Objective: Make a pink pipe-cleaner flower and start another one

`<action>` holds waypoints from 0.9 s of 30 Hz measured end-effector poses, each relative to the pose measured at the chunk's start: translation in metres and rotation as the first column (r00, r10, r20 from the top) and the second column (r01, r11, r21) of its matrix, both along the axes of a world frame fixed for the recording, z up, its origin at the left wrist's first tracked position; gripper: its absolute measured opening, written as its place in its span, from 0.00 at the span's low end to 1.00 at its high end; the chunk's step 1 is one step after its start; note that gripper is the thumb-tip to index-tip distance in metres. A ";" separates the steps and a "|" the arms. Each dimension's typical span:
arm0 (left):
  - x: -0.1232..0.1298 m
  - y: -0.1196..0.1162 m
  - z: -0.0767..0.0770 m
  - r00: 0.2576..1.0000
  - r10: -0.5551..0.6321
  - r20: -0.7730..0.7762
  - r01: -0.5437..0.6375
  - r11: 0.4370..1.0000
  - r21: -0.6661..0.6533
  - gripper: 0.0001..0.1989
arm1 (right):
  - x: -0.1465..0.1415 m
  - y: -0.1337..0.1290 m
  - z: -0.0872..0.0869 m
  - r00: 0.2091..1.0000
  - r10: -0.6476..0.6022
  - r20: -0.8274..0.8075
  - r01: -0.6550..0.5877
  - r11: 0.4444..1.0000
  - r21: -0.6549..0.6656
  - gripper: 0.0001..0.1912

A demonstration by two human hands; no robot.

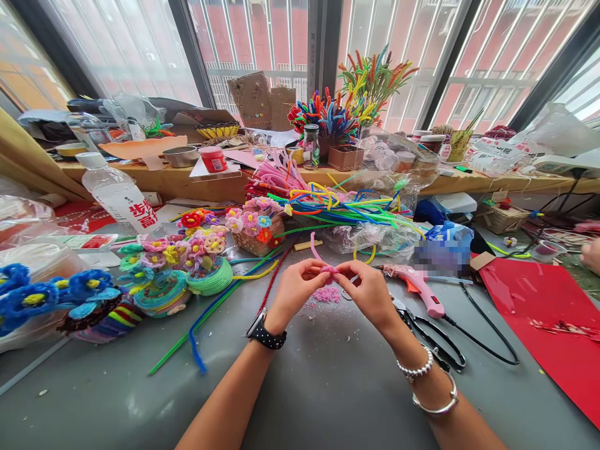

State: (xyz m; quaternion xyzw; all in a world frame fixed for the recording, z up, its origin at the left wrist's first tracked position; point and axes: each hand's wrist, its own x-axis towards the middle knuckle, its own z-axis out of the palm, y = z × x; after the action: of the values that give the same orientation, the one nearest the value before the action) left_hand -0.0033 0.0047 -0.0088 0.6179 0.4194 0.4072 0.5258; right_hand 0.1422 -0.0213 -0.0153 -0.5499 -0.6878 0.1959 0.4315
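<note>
Currently, head view: left hand [300,289] and right hand [368,292] are pinching pink fuzzy piece [329,272] between thumbs and fingers, fingertips nearly meeting; piece is sitting above grey table [328,387], over pink fluff pile [327,294]; pink glue gun [422,290] is lying right of right hand, black-handled tool [435,340] beside it; pipe-cleaner flowers [173,256] are standing left of left hand.

Looks bright, lit by daylight through the tall windows [281,31] ahead. Pales almost to white in places behind the panes. Casts soft shadows and a dull sheen on the grey surface [328,394]. Stretches and softens toward the edges; turns blocky over the blue packet [457,240].
</note>
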 end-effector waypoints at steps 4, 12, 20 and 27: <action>0.001 0.000 0.001 0.999 0.015 -0.036 -0.014 1.000 0.023 0.09 | 0.001 0.000 0.000 0.999 0.000 0.042 -0.001 1.000 0.028 0.06; 0.004 -0.002 -0.002 0.997 0.061 -0.053 -0.059 0.998 0.039 0.09 | 0.005 0.000 -0.002 0.987 -0.029 0.156 0.008 0.991 0.135 0.07; 0.012 -0.005 -0.006 0.986 0.130 0.101 -0.131 0.991 0.000 0.10 | -0.011 -0.005 -0.006 0.922 -0.254 0.293 0.127 0.912 0.389 0.10; 0.009 -0.003 0.000 0.971 0.126 0.201 -0.126 0.992 -0.011 0.10 | -0.003 -0.002 0.004 1.000 -0.029 -0.001 0.029 0.993 0.115 0.07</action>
State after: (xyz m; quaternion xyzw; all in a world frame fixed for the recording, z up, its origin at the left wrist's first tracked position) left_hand 0.0053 0.0013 -0.0087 0.5460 0.4022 0.5006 0.5382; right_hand 0.1396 -0.0232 -0.0115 -0.5340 -0.6902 0.1493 0.4650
